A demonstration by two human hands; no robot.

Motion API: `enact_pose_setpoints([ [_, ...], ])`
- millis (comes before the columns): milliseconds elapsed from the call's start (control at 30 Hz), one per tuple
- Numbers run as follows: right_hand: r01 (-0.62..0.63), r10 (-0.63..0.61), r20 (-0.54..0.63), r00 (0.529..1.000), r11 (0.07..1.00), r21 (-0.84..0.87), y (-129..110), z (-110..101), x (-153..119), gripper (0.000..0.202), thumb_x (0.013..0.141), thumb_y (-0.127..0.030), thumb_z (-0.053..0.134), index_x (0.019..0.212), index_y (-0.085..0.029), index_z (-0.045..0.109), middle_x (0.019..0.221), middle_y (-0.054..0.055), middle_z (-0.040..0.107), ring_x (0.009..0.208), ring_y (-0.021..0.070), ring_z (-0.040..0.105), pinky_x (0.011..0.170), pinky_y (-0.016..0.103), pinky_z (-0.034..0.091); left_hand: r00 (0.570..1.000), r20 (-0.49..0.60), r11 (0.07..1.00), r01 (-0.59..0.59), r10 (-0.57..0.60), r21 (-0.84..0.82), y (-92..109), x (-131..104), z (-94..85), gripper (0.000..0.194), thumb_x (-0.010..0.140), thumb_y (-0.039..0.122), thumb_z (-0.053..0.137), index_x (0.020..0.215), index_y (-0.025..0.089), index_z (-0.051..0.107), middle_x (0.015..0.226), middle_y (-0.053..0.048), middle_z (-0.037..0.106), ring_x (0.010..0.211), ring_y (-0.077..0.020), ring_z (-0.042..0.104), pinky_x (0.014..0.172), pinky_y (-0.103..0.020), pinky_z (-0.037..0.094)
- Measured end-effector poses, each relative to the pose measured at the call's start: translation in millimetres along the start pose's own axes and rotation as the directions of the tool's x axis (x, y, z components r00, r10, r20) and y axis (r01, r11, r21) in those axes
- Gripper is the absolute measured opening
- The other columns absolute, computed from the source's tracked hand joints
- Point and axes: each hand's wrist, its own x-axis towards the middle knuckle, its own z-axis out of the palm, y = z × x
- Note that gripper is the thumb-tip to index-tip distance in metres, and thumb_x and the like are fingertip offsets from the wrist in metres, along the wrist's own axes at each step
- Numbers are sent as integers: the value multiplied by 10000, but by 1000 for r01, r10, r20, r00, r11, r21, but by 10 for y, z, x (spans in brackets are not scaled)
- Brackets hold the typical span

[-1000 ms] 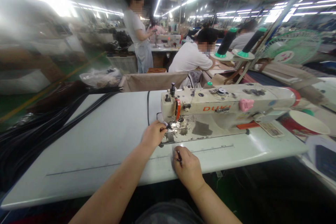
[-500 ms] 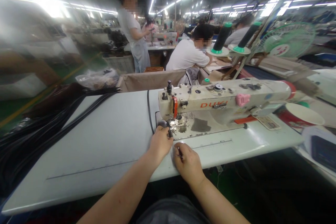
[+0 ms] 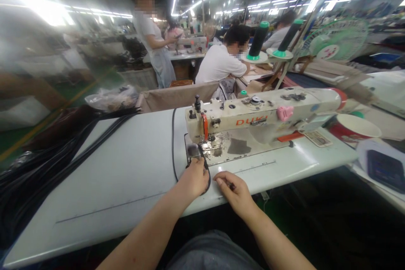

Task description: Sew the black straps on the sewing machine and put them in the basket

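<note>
My left hand (image 3: 195, 177) is closed at the front left of the sewing machine (image 3: 262, 114), just below the presser foot. Its fingers curl over a narrow black strip (image 3: 174, 143), which runs down the table, passes under the hand and bends up toward the needle area. A shiny rounded metal part (image 3: 193, 149) shows beyond the fingertips. To the right, over the table's front edge, my right hand (image 3: 233, 187) has its thumb and forefinger close together. A small dark object (image 3: 231, 186) sits in its curled fingers, mostly hidden, its kind unclear.
Long black strips (image 3: 72, 152) lie bundled over the table's left end. Behind the machine are a fabric-lined bin (image 3: 164, 99) and thread cones (image 3: 258, 40). A phone (image 3: 384, 166) and a red-and-white tub (image 3: 354, 128) stand at right. Co-workers (image 3: 218, 63) are beyond.
My left hand has drawn slightly back from the needle area, and a loop of the strip now shows beside it. My right hand has moved right, its fingers somewhat looser. The view has shifted slightly.
</note>
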Motion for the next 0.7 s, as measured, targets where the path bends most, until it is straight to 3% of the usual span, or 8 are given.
enact_pose_setpoints([
  [67, -57, 59, -12, 998, 995, 86, 37, -90, -89, 337, 986, -490, 558, 922, -206, 729, 771, 29, 674, 694, 172, 593, 648, 280, 481, 1000, 20, 999, -7, 6, 33, -1, -41, -35, 438, 907, 176, 568, 1345, 179, 582, 1211, -147, 674, 944, -228, 727, 846, -300, 571],
  [167, -166, 185, -76, 980, 965, 204, 137, -242, -282, 404, 974, -560, 569, 916, -194, 729, 624, -12, 540, 582, 151, 493, 551, 273, 406, 999, 45, 994, -20, 16, 103, 13, -77, -137, 538, 855, 187, 664, 1382, 161, 558, 1267, -160, 636, 1055, -273, 698, 944, -345, 558],
  [233, -219, 266, -178, 947, 944, 247, 233, -361, -422, 447, 965, -601, 568, 889, -187, 722, 575, -35, 456, 543, 138, 431, 523, 271, 359, 998, 28, 986, -67, 64, 152, 15, -92, -195, 494, 846, 249, 719, 1318, 162, 602, 1228, -148, 635, 1125, -311, 659, 1014, -396, 536],
  [300, -259, 333, -327, 885, 933, 249, 355, -505, -550, 505, 943, -656, 564, 867, -181, 717, 578, -35, 448, 548, 138, 426, 530, 277, 357, 990, -12, 975, -133, 137, 180, -9, -107, -201, 444, 841, 311, 746, 1245, 165, 631, 1226, -146, 626, 1168, -338, 622, 1065, -443, 513],
  [400, -370, 418, -530, 738, 907, 199, 601, -795, -723, 631, 886, -771, 523, 838, -172, 717, 598, -16, 494, 560, 150, 466, 548, 292, 397, 963, -81, 957, -244, 259, 158, -108, -113, -100, 469, 830, 368, 739, 1237, 182, 598, 1287, -154, 593, 1225, -352, 584, 1110, -474, 492],
  [533, -527, 489, -706, 513, 828, 190, 977, -1324, -1015, 691, 858, -813, 482, 827, -161, 707, 645, 20, 585, 553, 165, 535, 527, 298, 427, 904, -134, 911, -388, 406, 139, -268, -68, 72, 565, 885, 551, 602, 1277, 151, 528, 1334, -209, 556, 1283, -399, 537, 1120, -538, 472],
  [700, -705, 450, -870, 202, 684, 190, 1245, -2011, -1516, 435, 956, -574, 607, 901, -153, 704, 821, 31, 692, 725, 175, 649, 694, 325, 538, 866, -113, 869, -468, 487, 160, -314, -53, 61, 542, 973, 586, 417, 1241, 128, 526, 1250, -203, 605, 1161, -354, 613, 1041, -493, 511],
])
